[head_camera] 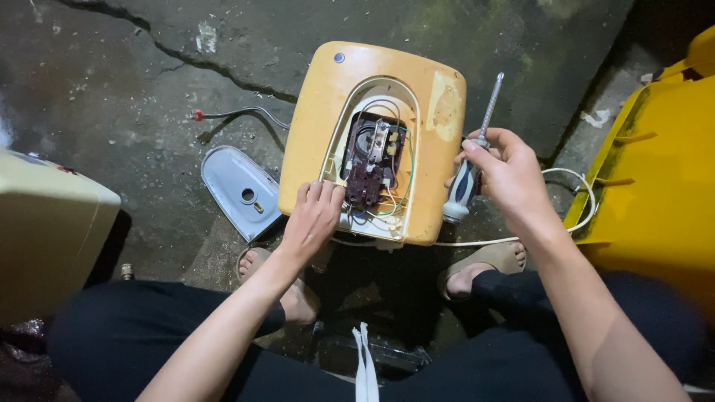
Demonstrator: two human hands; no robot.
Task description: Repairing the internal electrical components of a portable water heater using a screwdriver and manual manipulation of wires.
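Note:
A yellow appliance housing (320, 126) lies on the concrete floor with an arched opening that shows a dark brown terminal block (369, 167) and coloured wires. My left hand (313, 216) rests on the housing's lower left edge, fingertips at the rim of the opening. My right hand (506, 175) is just right of the housing and grips a screwdriver (469, 175) with a blue and white handle, its shaft pointing up and away.
A grey arched cover plate (242, 192) lies on the floor left of the housing. A white cable (581, 197) loops at the right. A yellow bin (663, 171) stands at the right, a cream box (45, 231) at the left. My sandalled feet are below the housing.

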